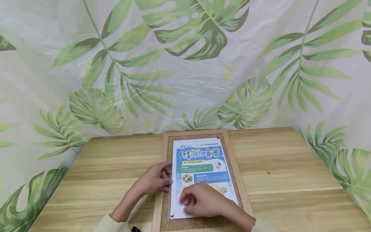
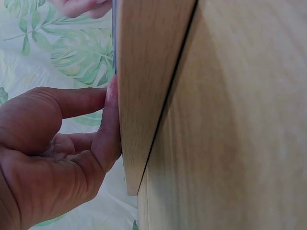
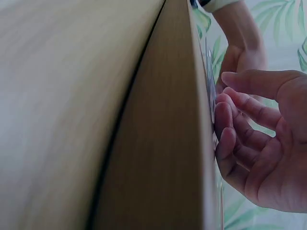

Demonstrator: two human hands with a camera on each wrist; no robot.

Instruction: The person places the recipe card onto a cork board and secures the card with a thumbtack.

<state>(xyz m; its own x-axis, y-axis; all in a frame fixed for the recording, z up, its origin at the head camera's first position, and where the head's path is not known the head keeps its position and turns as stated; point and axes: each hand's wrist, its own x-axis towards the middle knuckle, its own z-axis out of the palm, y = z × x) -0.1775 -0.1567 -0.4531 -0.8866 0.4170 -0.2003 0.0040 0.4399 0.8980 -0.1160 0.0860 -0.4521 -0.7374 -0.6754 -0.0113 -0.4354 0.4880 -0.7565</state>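
A printed poster sheet [image 1: 200,151] with a blue design lies on a wood-framed cork board [image 1: 164,222]. Its upper corners bear a yellow pushpin [image 1: 175,141] and a purple pushpin [image 1: 218,138]; a silver pushpin [image 1: 172,215] sits at the lower left corner. At the sheet's left edge, my left hand [image 1: 153,178] pinches with thumb and forefinger, its other fingers beside the frame [image 2: 148,62]. Over the sheet's lower part is my right hand [image 1: 204,199], fingers loosely curled and thumb apart. Nothing shows between them in the right wrist view, where the fingertips [image 3: 224,136] are close by the sheet's surface.
The board rests on a wood-grain table [image 1: 290,180], its far end near a leaf-patterned curtain [image 1: 191,87]. A small green scrap [image 1: 268,173] lies on the table to the right. Pale sleeves [image 1: 111,224] cover both forearms.
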